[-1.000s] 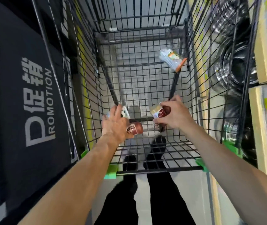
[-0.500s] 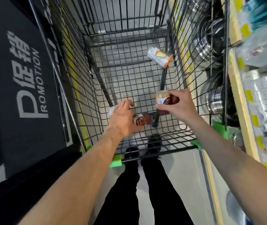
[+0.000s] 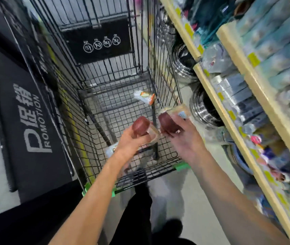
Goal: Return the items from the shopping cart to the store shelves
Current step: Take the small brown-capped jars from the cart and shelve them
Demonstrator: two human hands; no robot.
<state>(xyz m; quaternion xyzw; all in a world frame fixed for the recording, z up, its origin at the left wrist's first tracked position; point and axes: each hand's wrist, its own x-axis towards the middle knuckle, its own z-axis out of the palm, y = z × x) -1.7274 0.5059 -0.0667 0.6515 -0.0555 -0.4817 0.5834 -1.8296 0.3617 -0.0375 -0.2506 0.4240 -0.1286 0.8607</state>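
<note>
Holding one item apiece, the person's two bare hands hover above the near end of the black wire shopping cart (image 3: 105, 96). The left hand (image 3: 131, 142) has its grip closed around a dark red round-topped jar (image 3: 140, 127), whose pale clear lower part shows just to the right of the fingers. The right hand (image 3: 181, 137) has its grip closed around a second dark red round-topped jar with a beige label (image 3: 171, 121), tilted so the label end points up toward the shelves. The two jars sit just beside each other, apart by a narrow gap. On the cart floor, toward the far right corner, lies a small white packet with an orange edge (image 3: 144, 96); another pale packet (image 3: 111, 150) lies on the floor under the left wrist, too blurred to tell more. A black panel with four round white symbols (image 3: 99, 41) hangs on the cart's far wall. To the right run wooden store shelves with yellow price tags (image 3: 229, 110), stocked with blurred packaged goods, and stacked shiny metal bowls (image 3: 202, 110) sit low beside the cart. To the left stands a black sign reading "PROMOTION" (image 3: 33, 121).
</note>
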